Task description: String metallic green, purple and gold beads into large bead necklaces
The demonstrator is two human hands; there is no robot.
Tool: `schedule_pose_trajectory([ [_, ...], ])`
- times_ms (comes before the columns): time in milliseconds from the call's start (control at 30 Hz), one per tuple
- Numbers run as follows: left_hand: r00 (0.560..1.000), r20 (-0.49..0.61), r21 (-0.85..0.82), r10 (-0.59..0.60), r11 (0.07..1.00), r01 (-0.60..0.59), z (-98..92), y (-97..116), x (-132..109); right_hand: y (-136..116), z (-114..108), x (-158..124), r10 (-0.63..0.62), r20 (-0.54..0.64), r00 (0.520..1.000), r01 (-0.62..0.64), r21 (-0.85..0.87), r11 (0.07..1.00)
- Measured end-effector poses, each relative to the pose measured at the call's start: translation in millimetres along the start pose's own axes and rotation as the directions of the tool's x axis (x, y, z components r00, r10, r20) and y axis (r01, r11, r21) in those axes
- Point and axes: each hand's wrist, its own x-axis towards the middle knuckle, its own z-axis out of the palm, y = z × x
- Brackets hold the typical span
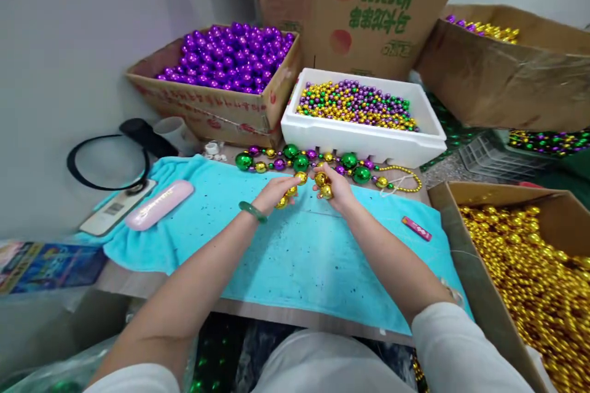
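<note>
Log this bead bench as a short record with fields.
hands: left hand and right hand each pinch gold beads above the towel
wrist: green bangle on the left
surface: turquoise towel
strand: bead strand of green, purple and gold, lying between the hands and the foam box
containers: white foam box of mixed small beads; purple-bead box far left; gold-bead box at right
loose items: pink case left; small pink stick right

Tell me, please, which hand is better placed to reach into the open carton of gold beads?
Probably the right. The right hand is nearer the carton of gold beads, which stands on its side; the left hand would have to cross over. Both grip small gold beads.
</note>
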Motion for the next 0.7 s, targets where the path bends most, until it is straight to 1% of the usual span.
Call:
schedule_pose_trajectory([
  [33,0.993,-0.085,0.226,0.082,0.972,-0.061,-6.0,-4.0,4.0,8.6,8.6,8.0,-0.089,-0.066,0.994,0.076,-0.182,0.98],
  [67,0.975,-0.138,0.443,0.176,0.891,-0.099,-10.4,-7.7,7.7,17.0,16.6,14.7,-0.201,-0.103,0.974,0.149,-0.378,0.914],
  [100,0.952,-0.159,0.617,0.26,0.779,-0.11,-13.4,-11.0,11.2,24.8,24.2,20.2,-0.308,-0.101,0.946,0.204,-0.552,0.809],
  [133,0.935,-0.158,0.737,0.316,0.669,-0.101,-15.1,-14.2,14.6,31.9,31.4,24.8,-0.385,-0.072,0.92,0.237,-0.682,0.692],
  [167,0.93,-0.149,0.808,0.337,0.584,-0.082,-15.7,-17.3,17.9,38.3,38.2,28.6,-0.43,-0.037,0.902,0.251,-0.765,0.593],
  [200,0.931,-0.147,0.844,0.335,0.533,-0.058,-15.5,-20.3,21.4,43.9,44.5,32.1,-0.449,-0.012,0.894,0.252,-0.813,0.524],
  [233,0.934,-0.149,0.859,0.323,0.511,-0.04,-14.6,-23.5,24.8,48.9,50.2,35.3,-0.456,0.002,0.89,0.251,-0.838,0.485],
  [267,0.936,-0.157,0.863,0.314,0.505,-0.024,-13.2,-26.7,28.2,53.4,55.2,38.5,-0.464,0.009,0.886,0.254,-0.845,0.47],
  [333,0.932,-0.195,0.852,0.305,0.523,0.007,-9.9,-33.1,34.0,60.9,62.9,44.3,-0.492,0.004,0.871,0.278,-0.83,0.484],
  [433,0.914,-0.257,0.811,0.312,0.584,0.029,-4.9,-41.5,38.5,68.5,68.4,50.1,-0.527,-0.031,0.849,0.321,-0.763,0.562],
  [500,0.904,-0.287,0.773,0.315,0.634,0.024,-3.5,-45.1,38.9,69.9,68.7,50.7,-0.53,-0.056,0.846,0.339,-0.711,0.616],
  [600,0.903,-0.314,0.691,0.294,0.723,0.006,-7.5,-45.9,36.9,66.1,64.6,47.4,-0.476,-0.081,0.876,0.327,-0.625,0.709],
  [700,0.898,-0.36,0.568,0.253,0.823,-0.004,-20.1,-42.2,29.0,58.8,54.1,40.8,-0.425,-0.102,0.9,0.312,-0.53,0.788],
])
